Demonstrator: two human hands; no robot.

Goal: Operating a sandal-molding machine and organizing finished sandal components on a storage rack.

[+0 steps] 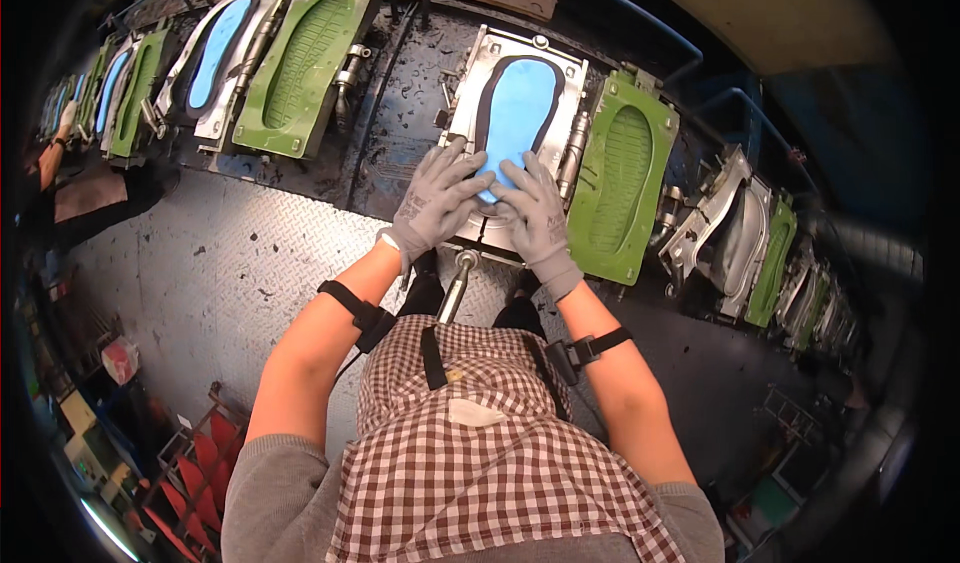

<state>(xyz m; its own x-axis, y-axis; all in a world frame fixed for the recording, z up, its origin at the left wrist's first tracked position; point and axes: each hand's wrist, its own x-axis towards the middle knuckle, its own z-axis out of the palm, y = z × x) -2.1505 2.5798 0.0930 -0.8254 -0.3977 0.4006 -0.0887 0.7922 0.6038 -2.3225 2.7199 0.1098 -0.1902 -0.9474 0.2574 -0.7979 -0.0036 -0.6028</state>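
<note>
Currently both my gloved hands are at the near, narrow end of the blue insole-shaped piece; it lies in the silver mould half, a dark border around it; my left hand is spread, fingertips at the piece's left edge; my right hand is likewise spread, fingertips on its right side; whether either thumb pinches the edge, I cannot tell; green mould half open just to the right, ribbed hollow facing up; metal handle juts toward my checked apron.
</note>
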